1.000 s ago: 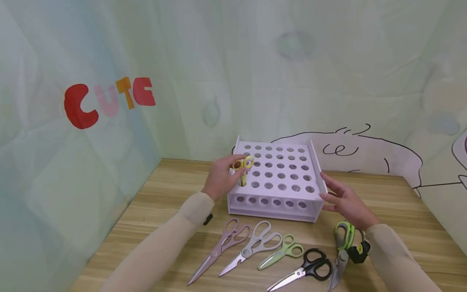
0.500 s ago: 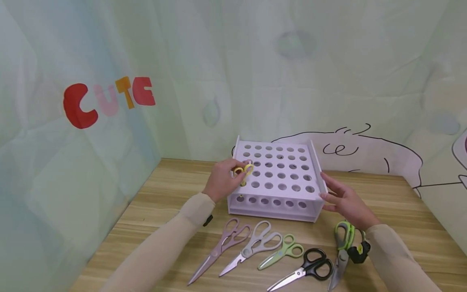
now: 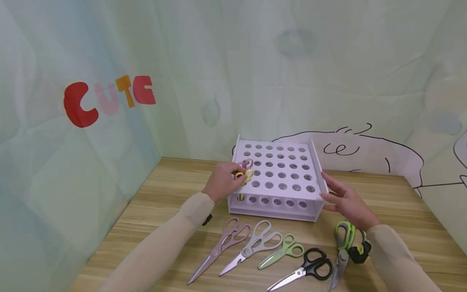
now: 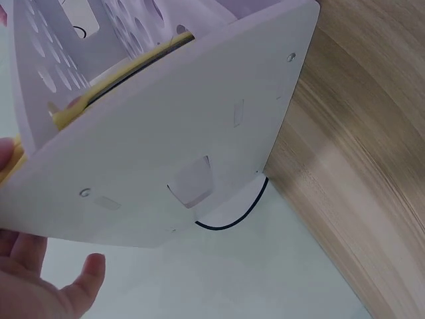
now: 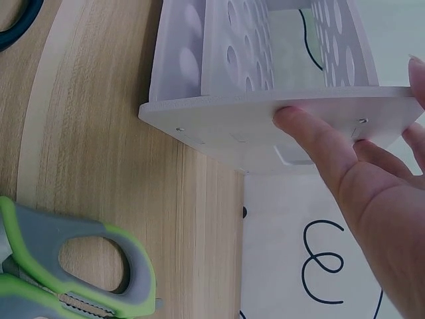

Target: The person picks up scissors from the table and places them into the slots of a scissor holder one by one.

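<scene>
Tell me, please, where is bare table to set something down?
The table is bare between the left hand and left wall, and between the right hand and right wall. In front of the rack, five scissors make it crowded.

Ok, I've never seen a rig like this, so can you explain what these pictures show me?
There is no machine: a person works with two bare hands. The wide picture comes from a camera worn on the head, looking forward and down; the other two come from a camera on each wrist.

The left hand pinches the yellow scissors by the handles, their lower part reaching down through the front-left hole of the pale rack. Pink handles show just behind them. The right hand touches the rack's right side.

On the wooden table, nearer the camera than the rack, lie mauve scissors, grey scissors, small light-green scissors, black scissors and green-and-grey scissors.
</scene>
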`<state>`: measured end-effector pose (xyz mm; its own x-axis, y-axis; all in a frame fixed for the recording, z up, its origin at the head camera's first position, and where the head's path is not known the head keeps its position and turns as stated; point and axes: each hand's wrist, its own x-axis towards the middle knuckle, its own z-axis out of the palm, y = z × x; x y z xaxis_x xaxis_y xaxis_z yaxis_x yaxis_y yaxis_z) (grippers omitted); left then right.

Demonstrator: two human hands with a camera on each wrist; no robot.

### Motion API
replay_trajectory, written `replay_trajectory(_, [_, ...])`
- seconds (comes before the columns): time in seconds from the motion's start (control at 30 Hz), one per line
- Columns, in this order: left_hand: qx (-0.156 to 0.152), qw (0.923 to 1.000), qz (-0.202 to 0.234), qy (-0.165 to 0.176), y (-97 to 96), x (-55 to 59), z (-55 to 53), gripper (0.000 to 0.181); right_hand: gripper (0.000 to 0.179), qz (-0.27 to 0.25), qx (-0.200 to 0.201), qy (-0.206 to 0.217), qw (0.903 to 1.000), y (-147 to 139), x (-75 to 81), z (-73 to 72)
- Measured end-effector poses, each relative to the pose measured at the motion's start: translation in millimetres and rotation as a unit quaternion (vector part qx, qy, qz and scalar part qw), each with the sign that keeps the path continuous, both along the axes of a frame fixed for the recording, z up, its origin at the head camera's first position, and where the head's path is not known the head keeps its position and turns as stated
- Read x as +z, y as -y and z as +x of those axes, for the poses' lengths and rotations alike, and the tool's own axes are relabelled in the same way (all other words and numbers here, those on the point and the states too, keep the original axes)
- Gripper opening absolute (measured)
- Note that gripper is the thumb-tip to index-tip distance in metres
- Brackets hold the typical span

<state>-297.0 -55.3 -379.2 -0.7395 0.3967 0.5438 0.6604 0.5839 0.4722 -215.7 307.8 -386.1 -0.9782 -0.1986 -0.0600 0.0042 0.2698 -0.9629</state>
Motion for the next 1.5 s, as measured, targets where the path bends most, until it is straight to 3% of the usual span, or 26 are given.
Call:
replay_trajectory(0.27, [0.006,0.9999,-0.010,0.011,0.6,0.1,1.7,0.007,0.077,-0.006,0.002,0.004,1.0000,-1,-1.3,-0.9])
replay_trajectory(0.5, [-0.014,0.9996,0.024,0.008,1.1,1.9,2.2,0.007,0.076,0.003,-0.005,0.007,1.0000,-1,-0.3,-0.4])
replay_trajectory(0.8, [-0.020,0.9974,0.041,-0.056,8.1,12.1,10.3,0.032,0.075,0.005,0.001,0.003,1.0000,-1,0.1,1.2])
replay_trajectory(0.97, [0.000,0.9966,0.049,-0.066,16.1,13.3,20.4,0.032,0.075,-0.002,0.000,0.004,1.0000,0,0.5,1.1])
replay_trajectory(1.2, [0.013,0.9951,0.088,-0.043,29.8,9.0,38.9,0.032,0.075,-0.007,0.007,-0.002,0.9999,-2,-1.0,-0.1])
replay_trajectory(1.5, [0.042,0.9927,0.103,0.047,41.1,-10.1,65.2,0.032,0.076,-0.007,0.009,0.000,0.9999,-3,-0.7,-0.3])
